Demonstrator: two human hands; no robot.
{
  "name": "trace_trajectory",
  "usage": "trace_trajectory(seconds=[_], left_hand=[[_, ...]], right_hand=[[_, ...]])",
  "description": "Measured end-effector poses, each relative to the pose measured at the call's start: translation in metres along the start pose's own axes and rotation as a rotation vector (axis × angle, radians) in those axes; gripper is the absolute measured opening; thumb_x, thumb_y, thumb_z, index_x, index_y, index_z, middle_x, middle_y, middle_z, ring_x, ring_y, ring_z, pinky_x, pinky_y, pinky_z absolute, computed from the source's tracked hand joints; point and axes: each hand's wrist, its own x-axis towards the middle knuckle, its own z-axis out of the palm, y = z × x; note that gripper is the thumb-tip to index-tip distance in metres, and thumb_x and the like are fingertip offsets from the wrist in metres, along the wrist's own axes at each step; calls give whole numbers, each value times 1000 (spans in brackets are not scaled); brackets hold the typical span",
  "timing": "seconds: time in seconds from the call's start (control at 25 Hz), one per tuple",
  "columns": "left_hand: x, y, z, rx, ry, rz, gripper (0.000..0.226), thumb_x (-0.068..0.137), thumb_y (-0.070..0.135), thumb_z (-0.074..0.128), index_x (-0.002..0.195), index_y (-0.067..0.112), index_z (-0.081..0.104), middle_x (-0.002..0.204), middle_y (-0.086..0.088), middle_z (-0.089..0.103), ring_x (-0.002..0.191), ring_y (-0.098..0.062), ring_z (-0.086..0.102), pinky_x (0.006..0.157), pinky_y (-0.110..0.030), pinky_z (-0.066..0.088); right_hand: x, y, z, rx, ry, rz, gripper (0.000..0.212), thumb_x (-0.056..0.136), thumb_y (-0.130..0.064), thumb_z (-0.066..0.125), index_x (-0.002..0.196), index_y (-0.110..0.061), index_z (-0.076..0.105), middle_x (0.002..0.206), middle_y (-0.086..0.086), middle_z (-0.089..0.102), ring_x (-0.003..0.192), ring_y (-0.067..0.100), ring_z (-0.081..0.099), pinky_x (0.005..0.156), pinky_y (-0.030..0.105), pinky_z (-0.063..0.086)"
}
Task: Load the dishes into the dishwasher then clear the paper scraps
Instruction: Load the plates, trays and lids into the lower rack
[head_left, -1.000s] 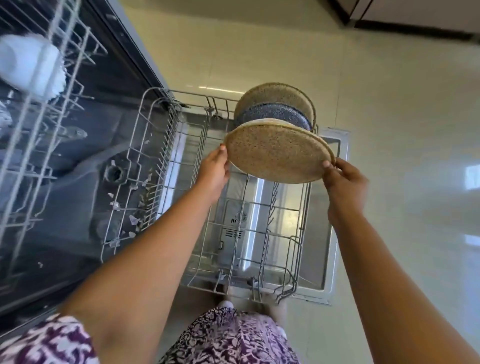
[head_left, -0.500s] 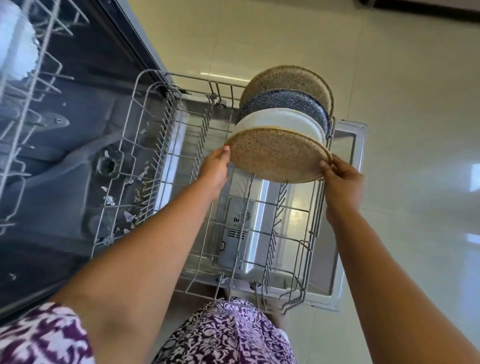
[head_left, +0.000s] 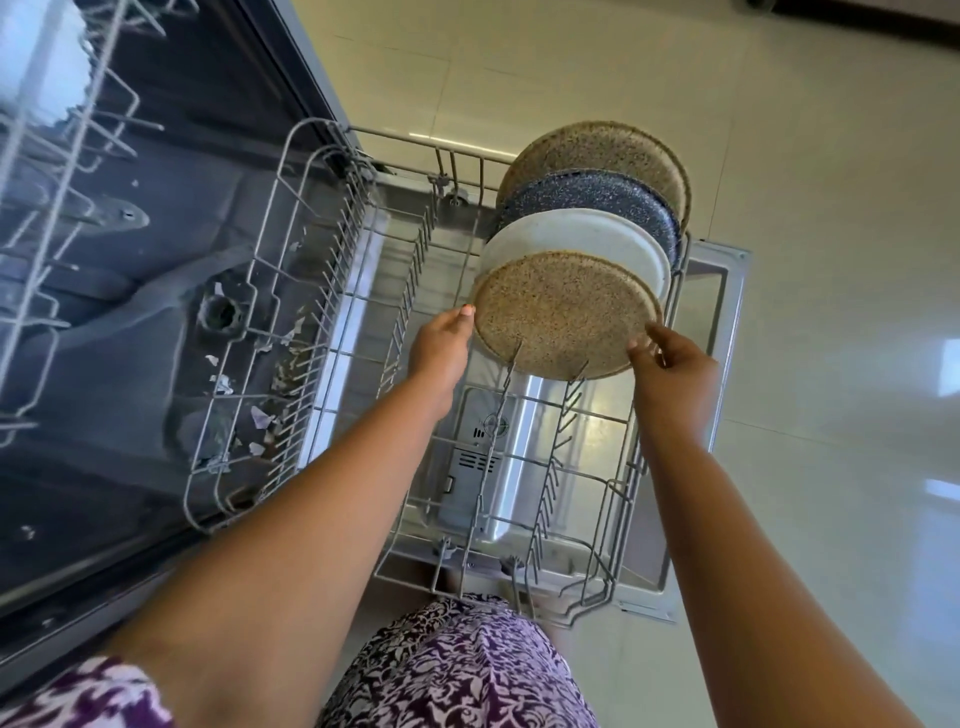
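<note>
At the lower rack's (head_left: 332, 332) far right corner the front tan plate (head_left: 563, 317) covers most of the white plate (head_left: 587, 234), which hides the lower part of the blue plate (head_left: 597, 200), and that the rear tan plate's (head_left: 597, 153) base. The right hand's (head_left: 670, 364) fingers are blurred and the left hand's (head_left: 441, 348) are hidden behind its back, so neither grip can be told. The upper rack (head_left: 62, 156) runs off the left edge.

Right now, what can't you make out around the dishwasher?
Head view:
- White object in the upper rack: blurred, cut by the top-left edge.
- White plate, blue speckled plate, rear brown plate: lower parts hidden by the plate in front.
- Right hand: fingers motion-blurred, grip on the front brown plate unclear.
- Paper scraps on the tub floor: too small, behind lower rack wires.
</note>
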Motion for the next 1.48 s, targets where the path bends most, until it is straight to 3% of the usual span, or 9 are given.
trace_trajectory(seconds=[0.04, 0.08, 0.12, 0.24, 0.56, 0.72, 0.88, 1.28, 1.48], left_hand=[[-7, -3, -1, 4, -5, 11, 30, 97, 36, 44, 116, 20, 62, 117, -12, 63, 110, -45, 51, 82, -44, 49], [-15, -6, -3, 1, -22, 29, 24, 97, 35, 45, 106, 25, 65, 107, -8, 66, 113, -22, 27, 69, -35, 47], [-24, -10, -4, 6, -39, 46, 19, 97, 35, 46, 95, 32, 64, 94, -3, 65, 81, -14, 41, 64, -31, 41], [-49, -22, -11, 22, -40, 71, 23, 96, 32, 49, 79, 39, 63, 80, 1, 61, 80, -19, 47, 73, -36, 40], [-129, -11, -51, 46, -5, 135, 18, 94, 19, 52, 107, 17, 64, 104, -4, 67, 93, -21, 61, 85, -38, 50], [-188, 14, -82, -21, 44, 234, 16, 94, 21, 53, 100, 30, 65, 111, -3, 67, 105, -22, 62, 93, -39, 50], [-278, 40, -121, -70, 76, 299, 20, 94, 23, 53, 96, 41, 63, 111, 3, 66, 106, -15, 61, 95, -39, 49], [-461, 77, -212, -192, 363, 445, 19, 95, 19, 53, 92, 33, 66, 97, 3, 70, 91, -18, 66, 85, -39, 53], [-545, 55, -282, -403, 649, 456, 20, 94, 11, 53, 90, 26, 65, 87, 2, 68, 85, -17, 63, 72, -23, 46]], right_hand=[[-9, -1, 0, -15, -13, -19, 34, 86, -23, 65, 120, -18, 63, 89, 0, 60, 83, 11, 55, 77, 24, 43], [-19, -1, 0, -24, -27, -34, 33, 86, -23, 65, 119, -19, 64, 89, -1, 58, 83, 11, 53, 78, 25, 44], [-29, -1, 0, -23, -45, -37, 33, 86, -23, 65, 119, -19, 64, 90, -1, 59, 84, 10, 52, 80, 27, 44], [-62, -2, -3, -30, -92, -9, 34, 87, -22, 65, 121, -19, 63, 101, 2, 64, 97, 12, 57, 89, 26, 45], [-120, -22, -34, -63, -198, -74, 34, 86, -23, 66, 120, -20, 63, 112, 8, 67, 103, 18, 60, 83, 22, 42], [-151, -55, -67, -84, -262, -196, 32, 86, -22, 66, 118, -19, 65, 76, -10, 58, 71, 8, 49, 66, 20, 38], [-202, -103, -112, -83, -342, -354, 32, 87, -22, 64, 118, -19, 64, 91, -8, 59, 90, 12, 57, 78, 21, 39], [-343, -227, -142, -15, -650, -786, 31, 89, -20, 62, 120, -19, 63, 98, 1, 67, 88, 19, 65, 64, 20, 49], [-428, -263, -137, 42, -912, -957, 25, 87, -15, 65, 111, -19, 66, 95, 1, 69, 80, 22, 65, 61, 19, 53]])
